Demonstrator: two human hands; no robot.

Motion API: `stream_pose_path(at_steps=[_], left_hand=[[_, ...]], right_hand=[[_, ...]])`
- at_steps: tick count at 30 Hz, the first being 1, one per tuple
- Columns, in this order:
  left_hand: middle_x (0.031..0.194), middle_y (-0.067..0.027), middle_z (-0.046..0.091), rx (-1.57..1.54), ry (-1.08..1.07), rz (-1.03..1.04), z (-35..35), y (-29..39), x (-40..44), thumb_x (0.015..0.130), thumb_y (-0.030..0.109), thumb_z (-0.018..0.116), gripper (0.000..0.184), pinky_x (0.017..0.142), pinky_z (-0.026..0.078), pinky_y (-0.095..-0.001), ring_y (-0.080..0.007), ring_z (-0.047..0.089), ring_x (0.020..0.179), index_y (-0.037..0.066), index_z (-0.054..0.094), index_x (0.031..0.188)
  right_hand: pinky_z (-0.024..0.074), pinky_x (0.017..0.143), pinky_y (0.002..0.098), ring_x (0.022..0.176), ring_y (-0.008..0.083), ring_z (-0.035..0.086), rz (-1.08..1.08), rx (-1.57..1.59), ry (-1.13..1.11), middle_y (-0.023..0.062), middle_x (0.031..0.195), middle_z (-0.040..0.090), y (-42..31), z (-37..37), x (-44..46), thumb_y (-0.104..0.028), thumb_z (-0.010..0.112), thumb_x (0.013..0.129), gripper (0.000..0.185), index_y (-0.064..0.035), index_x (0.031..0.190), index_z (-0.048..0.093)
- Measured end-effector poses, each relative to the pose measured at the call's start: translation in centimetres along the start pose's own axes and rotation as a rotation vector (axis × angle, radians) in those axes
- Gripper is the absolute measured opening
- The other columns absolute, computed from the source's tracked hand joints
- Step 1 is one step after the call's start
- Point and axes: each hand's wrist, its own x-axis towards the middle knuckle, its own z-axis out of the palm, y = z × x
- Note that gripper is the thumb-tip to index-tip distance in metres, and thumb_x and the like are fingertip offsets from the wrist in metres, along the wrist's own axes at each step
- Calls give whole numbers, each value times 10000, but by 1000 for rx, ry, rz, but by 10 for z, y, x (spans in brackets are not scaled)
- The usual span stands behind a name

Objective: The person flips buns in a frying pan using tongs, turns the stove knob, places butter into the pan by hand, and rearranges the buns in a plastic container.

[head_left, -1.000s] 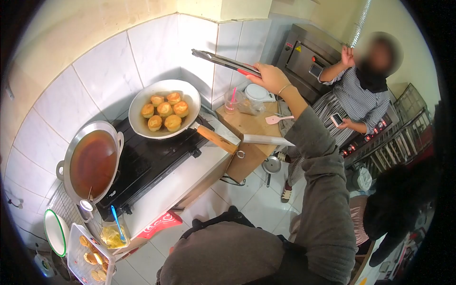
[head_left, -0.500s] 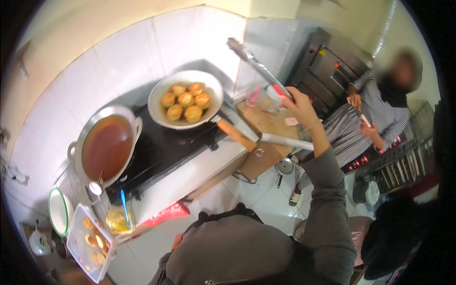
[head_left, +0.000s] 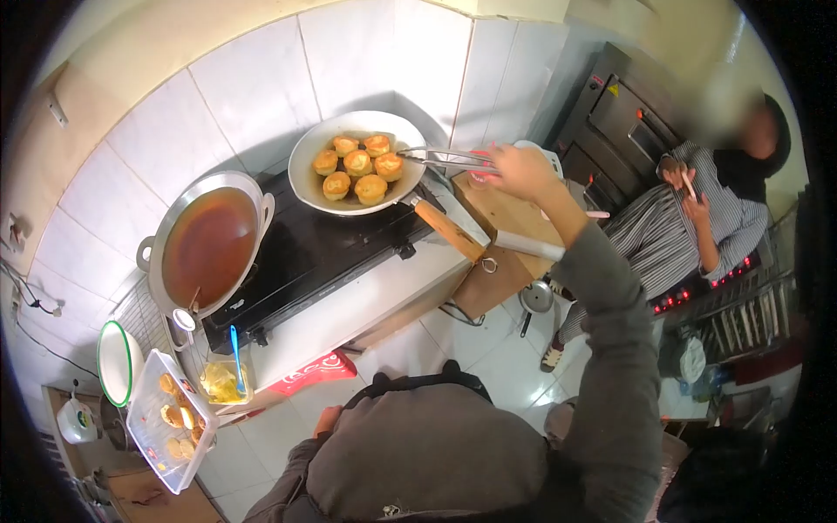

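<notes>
My right hand (head_left: pixel 526 174) is closed round metal tongs (head_left: pixel 449 159). The tongs reach left over the rim of a frying pan (head_left: pixel 307 187), their tips beside the rightmost of several round golden cakes (head_left: pixel 358 163); I cannot tell if they touch it. The pan has a wooden handle (head_left: pixel 445 228) and stands on a black stove (head_left: pixel 301 257). My left hand (head_left: pixel 328 420) hangs low by my body, only partly in view, its fingers mostly hidden.
A wok (head_left: pixel 266 218) of brown oil stands left of the pan, with a thermometer dial (head_left: pixel 184 319) at its rim. Nearby are a plastic box (head_left: pixel 144 427) of browned pieces, a yellow tub (head_left: pixel 220 383) and a green-rimmed bowl (head_left: pixel 116 362). A person (head_left: pixel 671 200) sits at right holding a phone.
My right hand has lowered the tongs from upright near the wall to level over the pan's right rim. The seated person's hands have come together. The view has shifted slightly.
</notes>
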Motion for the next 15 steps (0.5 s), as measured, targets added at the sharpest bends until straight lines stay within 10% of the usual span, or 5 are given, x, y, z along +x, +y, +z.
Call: stream_pose_path(at_steps=[5, 15], left_hand=[[709, -214, 561, -417, 31, -290, 4, 0, 13, 709, 195, 498, 191, 579, 422, -432, -370, 554, 676, 35, 583, 769], [697, -209, 562, -242, -17, -62, -8, 3, -30, 711, 193, 496, 186, 571, 420, -426, -364, 556, 675, 33, 583, 750]], right_hand=[[473, 597, 370, 679, 296, 581, -34, 34, -28, 132, 757, 578, -19, -6, 50, -264, 605, 684, 279, -21, 812, 554], [473, 590, 385, 650, 316, 581, -28, 135, -8, 164, 696, 576, -23, -36, 31, -291, 603, 686, 330, 1, 826, 537]])
